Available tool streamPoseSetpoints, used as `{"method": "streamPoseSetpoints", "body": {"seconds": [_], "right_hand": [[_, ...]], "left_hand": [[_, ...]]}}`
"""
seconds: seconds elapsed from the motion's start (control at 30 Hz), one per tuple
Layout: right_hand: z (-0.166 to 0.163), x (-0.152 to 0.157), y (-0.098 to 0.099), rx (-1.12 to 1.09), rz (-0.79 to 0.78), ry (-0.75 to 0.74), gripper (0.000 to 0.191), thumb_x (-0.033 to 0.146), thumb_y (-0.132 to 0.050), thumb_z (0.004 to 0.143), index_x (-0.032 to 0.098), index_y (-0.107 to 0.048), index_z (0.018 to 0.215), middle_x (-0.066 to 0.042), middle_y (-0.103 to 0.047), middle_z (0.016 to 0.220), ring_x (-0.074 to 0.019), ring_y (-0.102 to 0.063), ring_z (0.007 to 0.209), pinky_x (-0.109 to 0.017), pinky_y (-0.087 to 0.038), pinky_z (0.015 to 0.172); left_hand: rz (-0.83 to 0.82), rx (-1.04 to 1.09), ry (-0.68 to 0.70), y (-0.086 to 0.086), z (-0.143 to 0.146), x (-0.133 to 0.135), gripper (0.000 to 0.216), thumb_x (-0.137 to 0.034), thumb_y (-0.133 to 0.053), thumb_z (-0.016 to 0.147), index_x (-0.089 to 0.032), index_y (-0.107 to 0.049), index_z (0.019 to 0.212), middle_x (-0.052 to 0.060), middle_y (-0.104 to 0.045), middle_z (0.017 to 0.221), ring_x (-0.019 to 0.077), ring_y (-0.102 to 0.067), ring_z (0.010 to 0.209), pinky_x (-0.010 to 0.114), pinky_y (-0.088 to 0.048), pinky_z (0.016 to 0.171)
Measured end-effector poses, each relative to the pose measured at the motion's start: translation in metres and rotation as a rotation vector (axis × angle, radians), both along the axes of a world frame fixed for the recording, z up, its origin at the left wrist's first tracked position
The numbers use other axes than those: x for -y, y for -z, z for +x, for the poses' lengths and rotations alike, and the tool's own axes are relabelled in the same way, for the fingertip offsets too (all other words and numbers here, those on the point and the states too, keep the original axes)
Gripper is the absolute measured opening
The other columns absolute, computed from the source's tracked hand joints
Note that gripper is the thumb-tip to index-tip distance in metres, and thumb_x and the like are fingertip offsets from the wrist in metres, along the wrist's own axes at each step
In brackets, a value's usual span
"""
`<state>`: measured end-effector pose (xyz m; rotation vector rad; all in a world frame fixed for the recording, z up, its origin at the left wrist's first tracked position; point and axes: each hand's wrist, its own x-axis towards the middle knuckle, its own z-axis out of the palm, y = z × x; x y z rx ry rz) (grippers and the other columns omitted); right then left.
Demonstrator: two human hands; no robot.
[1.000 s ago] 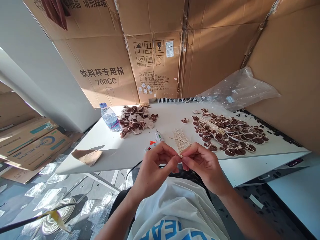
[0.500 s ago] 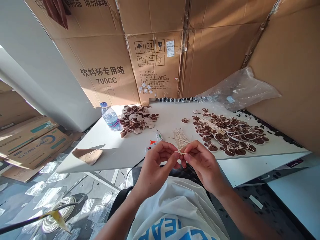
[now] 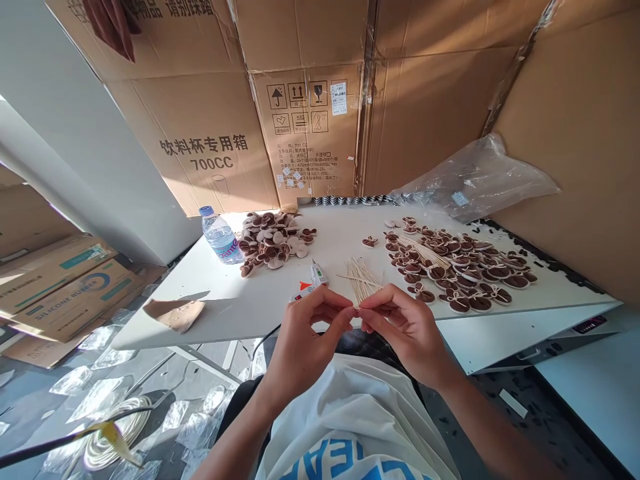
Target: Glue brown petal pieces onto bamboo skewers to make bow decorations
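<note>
Fingers (image 3: 341, 323) of left hand (image 3: 306, 341) and right hand (image 3: 407, 328) pinch narrowly, apparently on cord (image 3: 357, 311), nearside of the strand bundle (image 3: 363, 280), likely for fine control.

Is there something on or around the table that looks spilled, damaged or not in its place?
Yes. Black pieces lie scattered along the right edge of the table, as if spilled. Clear plastic packets litter the floor at left. A brown scrap near the table's front-left corner looks torn.
</note>
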<state>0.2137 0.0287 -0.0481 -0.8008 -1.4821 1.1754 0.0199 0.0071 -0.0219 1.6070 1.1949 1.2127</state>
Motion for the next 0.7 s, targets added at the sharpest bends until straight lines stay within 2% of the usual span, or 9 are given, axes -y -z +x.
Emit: {"method": "streamPoseSetpoints", "body": {"seconds": [0.47,0.7], "right_hand": [[-0.007,0.003,0.006,-0.149,-0.047,0.01,0.021,0.041,-0.082,0.099,0.022,-0.075,0.095,-0.004,-0.078,0.087,-0.0176,-0.076,0.076,-0.03,-0.066,0.076],[-0.007,0.006,0.012,-0.155,-0.009,0.065,0.015,0.038,-0.078,0.103,0.024,-0.074,0.098,-0.002,-0.08,0.086,-0.0146,-0.075,0.077,-0.026,-0.065,0.077]], "left_hand": [[-0.1,0.117,0.022,-0.004,-0.002,0.0,0.022,-0.038,-0.08,0.098,-0.018,-0.073,0.092,0.005,-0.079,0.086,0.0184,-0.077,0.08,0.029,-0.061,0.08],[-0.142,0.291,0.042,0.0,0.001,-0.002,0.028,-0.042,-0.084,0.095,-0.017,-0.072,0.09,0.005,-0.078,0.084,0.0173,-0.076,0.078,0.028,-0.061,0.077]]}}
